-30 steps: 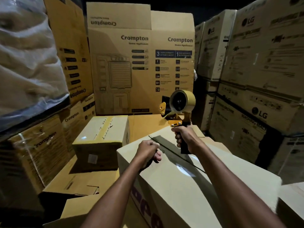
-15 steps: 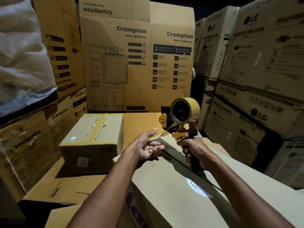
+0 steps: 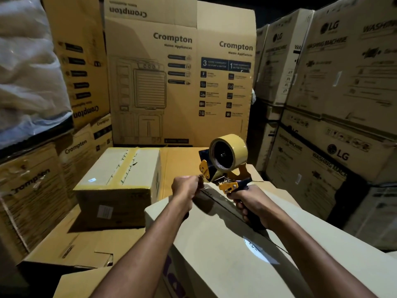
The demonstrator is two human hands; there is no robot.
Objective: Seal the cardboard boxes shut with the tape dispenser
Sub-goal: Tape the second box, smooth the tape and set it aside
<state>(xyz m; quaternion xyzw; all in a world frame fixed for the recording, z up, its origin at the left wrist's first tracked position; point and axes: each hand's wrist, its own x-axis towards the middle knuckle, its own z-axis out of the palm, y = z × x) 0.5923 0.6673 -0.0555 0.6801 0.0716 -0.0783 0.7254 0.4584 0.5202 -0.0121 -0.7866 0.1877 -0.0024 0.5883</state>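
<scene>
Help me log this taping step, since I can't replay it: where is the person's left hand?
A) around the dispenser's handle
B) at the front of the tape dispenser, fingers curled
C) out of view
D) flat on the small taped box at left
B: the left hand has its fingers curled, pinching at the front of the tape dispenser beside its yellow flap, while the right hand grips the dispenser from behind.

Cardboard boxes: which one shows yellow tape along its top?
The small box left of the left hand; the large near box shows only a dark seam.
</scene>
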